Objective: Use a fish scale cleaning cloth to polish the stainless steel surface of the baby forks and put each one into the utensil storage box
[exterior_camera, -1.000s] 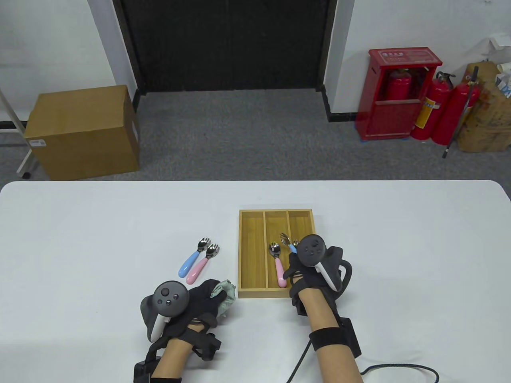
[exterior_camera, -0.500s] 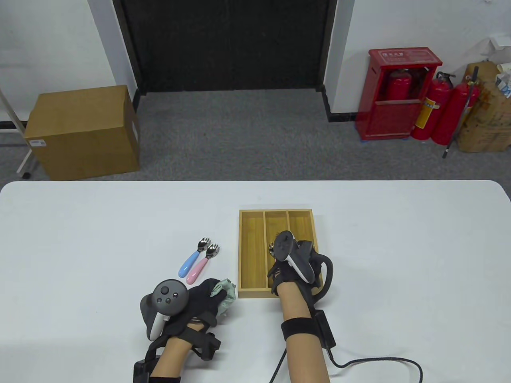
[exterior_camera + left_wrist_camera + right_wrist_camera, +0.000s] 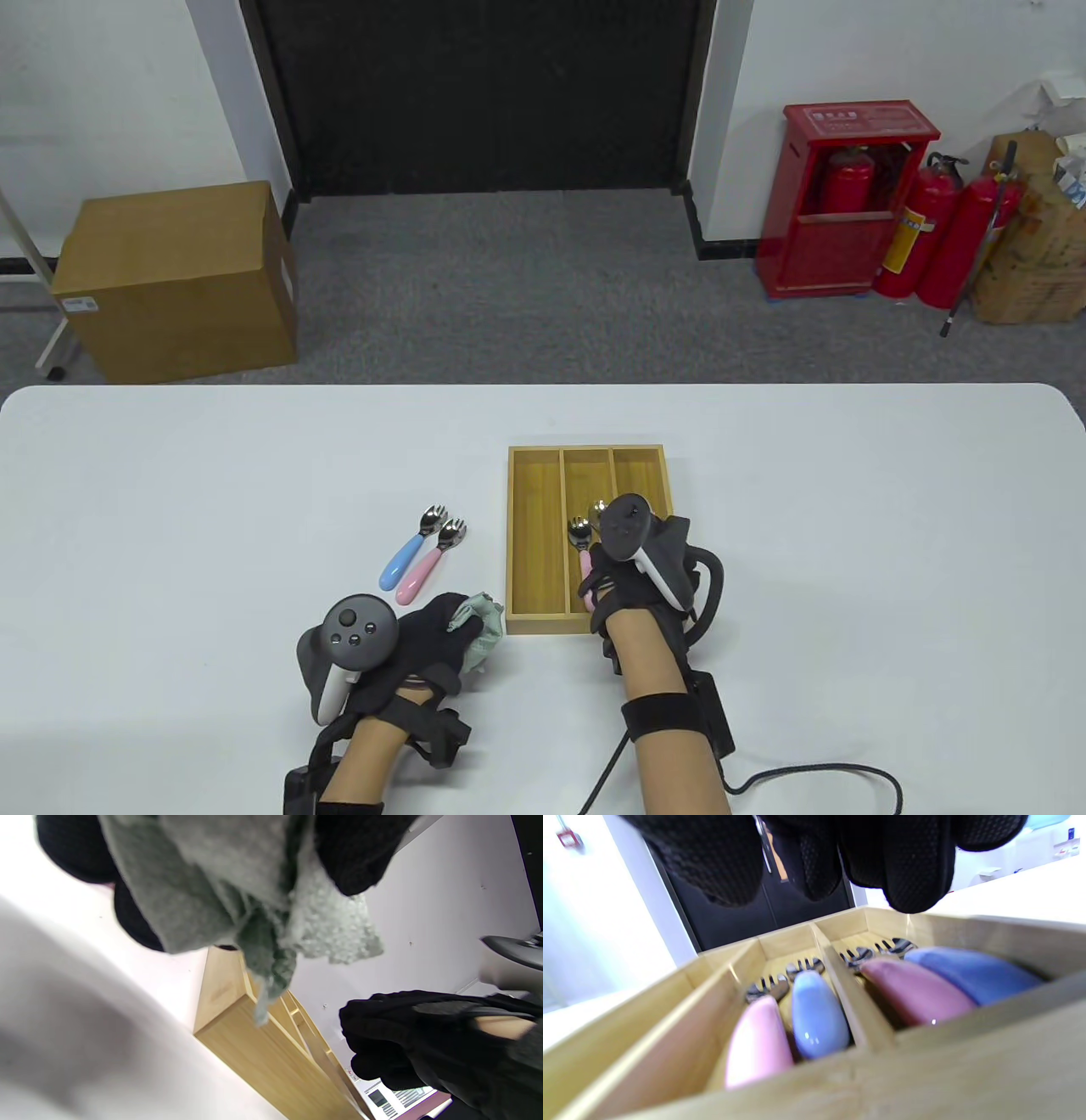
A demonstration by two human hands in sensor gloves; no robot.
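Table view: left hand [image 3: 424,632] grips the cleaning cloth [image 3: 477,626] just beside the utensil storage box [image 3: 534,543]; right hand [image 3: 632,586], empty, fingers loosely curled, hovers over its near edge.

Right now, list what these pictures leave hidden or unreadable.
- Table view: the right hand covers the box's right compartment and most of the middle one.
- Right wrist view: whether its fingers hold anything; cut off at the top edge.
- Left wrist view: the cloth is close and blurred; its texture is unreadable.
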